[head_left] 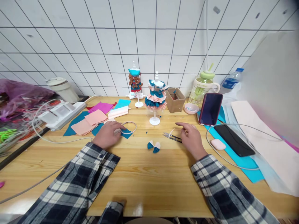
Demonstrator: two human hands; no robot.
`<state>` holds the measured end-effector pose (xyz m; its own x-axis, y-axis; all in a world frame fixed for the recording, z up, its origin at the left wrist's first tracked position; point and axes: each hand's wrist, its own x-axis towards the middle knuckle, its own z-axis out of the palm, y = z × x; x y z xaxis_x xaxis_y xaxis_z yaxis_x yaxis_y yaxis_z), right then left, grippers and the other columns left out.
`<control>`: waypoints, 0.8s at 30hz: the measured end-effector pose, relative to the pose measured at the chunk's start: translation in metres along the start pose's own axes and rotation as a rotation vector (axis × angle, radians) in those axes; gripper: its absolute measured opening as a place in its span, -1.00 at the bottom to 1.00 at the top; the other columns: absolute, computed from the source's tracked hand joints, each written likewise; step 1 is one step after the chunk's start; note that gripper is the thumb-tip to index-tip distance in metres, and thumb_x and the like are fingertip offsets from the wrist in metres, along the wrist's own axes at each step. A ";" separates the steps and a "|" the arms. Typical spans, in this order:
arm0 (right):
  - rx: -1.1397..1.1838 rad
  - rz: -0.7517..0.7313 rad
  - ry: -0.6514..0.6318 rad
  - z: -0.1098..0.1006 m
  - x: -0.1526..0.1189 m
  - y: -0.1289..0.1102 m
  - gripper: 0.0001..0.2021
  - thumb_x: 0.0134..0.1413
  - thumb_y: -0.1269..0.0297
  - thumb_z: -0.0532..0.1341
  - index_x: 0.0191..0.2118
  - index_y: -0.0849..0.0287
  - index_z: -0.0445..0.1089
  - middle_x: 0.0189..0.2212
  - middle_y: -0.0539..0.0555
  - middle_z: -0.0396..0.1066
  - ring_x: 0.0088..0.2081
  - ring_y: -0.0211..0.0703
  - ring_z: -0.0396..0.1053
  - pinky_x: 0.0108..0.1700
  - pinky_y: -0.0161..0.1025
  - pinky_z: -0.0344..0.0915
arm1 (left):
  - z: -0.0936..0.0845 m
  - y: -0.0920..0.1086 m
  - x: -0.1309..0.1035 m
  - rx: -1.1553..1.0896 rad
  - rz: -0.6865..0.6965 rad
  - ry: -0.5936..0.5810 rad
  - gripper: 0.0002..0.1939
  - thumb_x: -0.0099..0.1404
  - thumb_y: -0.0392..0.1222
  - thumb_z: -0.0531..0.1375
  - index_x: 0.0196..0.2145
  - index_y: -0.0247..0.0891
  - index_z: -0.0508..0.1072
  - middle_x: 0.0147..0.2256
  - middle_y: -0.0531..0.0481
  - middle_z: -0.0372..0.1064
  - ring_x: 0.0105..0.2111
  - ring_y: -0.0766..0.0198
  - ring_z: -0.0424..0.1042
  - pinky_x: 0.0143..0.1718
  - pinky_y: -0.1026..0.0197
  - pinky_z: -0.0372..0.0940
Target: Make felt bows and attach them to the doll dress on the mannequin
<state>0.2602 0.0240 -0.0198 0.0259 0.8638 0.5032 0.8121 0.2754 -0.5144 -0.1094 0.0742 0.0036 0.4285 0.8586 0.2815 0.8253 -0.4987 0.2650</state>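
Observation:
My left hand (108, 134) closes its fingertips at the near-left rim of a thin white ring (130, 123), possibly a tape roll, which lies over a small teal paper piece (126, 134). On the right, my right hand (193, 140) rests with its index finger stretched out, beside small thread snips (174, 138); their handle end reaches under the hand. A pale strip (171, 132) lies by the blades. Between my hands is a teal and pink paper bow (154, 147). Behind it stands a small dress form (154, 121) in teal and pink ruffled paper.
A second dress form (138, 104), a cardboard box (175, 105) and a pink bowl (191, 109) stand behind. Left are pink paper squares (85, 126) and a power strip (62, 114). Right are a propped phone (211, 109), black phone (234, 140), cable, papers and a green-lidded jug (205, 88).

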 end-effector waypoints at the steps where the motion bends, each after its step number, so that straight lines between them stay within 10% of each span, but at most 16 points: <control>1: 0.017 0.000 -0.003 0.000 0.000 -0.001 -0.62 0.03 0.47 0.01 -0.08 0.13 0.43 -0.16 0.08 0.46 -0.15 -0.06 0.33 -0.11 -0.11 0.27 | -0.001 -0.004 -0.001 0.025 0.005 -0.024 -0.67 0.08 -0.23 0.10 -0.20 -0.14 0.53 -0.18 -0.07 0.45 -0.14 0.05 0.36 -0.01 0.03 0.18; 9: 0.125 0.015 -0.073 0.004 -0.003 -0.009 -0.71 0.02 0.41 0.06 -0.20 0.09 0.48 -0.19 0.06 0.47 -0.13 -0.07 0.34 -0.09 -0.09 0.27 | 0.006 0.009 0.003 0.068 0.002 -0.101 -0.81 0.18 -0.12 0.10 -0.35 -0.15 0.52 -0.24 -0.08 0.47 -0.14 0.04 0.36 -0.06 0.05 0.19; 16: 0.120 -0.014 -0.089 0.006 -0.005 -0.017 -0.73 0.06 0.38 0.06 -0.17 0.10 0.46 -0.21 0.08 0.47 -0.18 -0.07 0.35 -0.11 -0.10 0.27 | 0.017 0.017 0.000 -0.497 -0.339 0.141 -0.74 0.28 0.03 0.01 -0.21 -0.19 0.27 -0.36 0.00 0.47 -0.33 0.21 0.40 -0.24 0.17 0.24; 24: 0.137 -0.066 -0.116 0.009 -0.008 -0.028 -0.76 0.09 0.36 0.08 -0.16 0.11 0.43 -0.24 0.08 0.47 -0.22 -0.09 0.35 -0.14 -0.12 0.27 | 0.019 0.037 0.004 -0.895 -0.379 0.374 -0.69 0.26 -0.02 0.04 -0.10 -0.22 0.29 -0.46 0.08 0.31 -0.38 0.30 0.33 -0.24 0.24 0.23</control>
<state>0.2321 0.0136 -0.0159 -0.0991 0.8825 0.4598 0.7224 0.3816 -0.5767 -0.0697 0.0614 -0.0032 -0.0693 0.9619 0.2643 0.2422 -0.2408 0.9399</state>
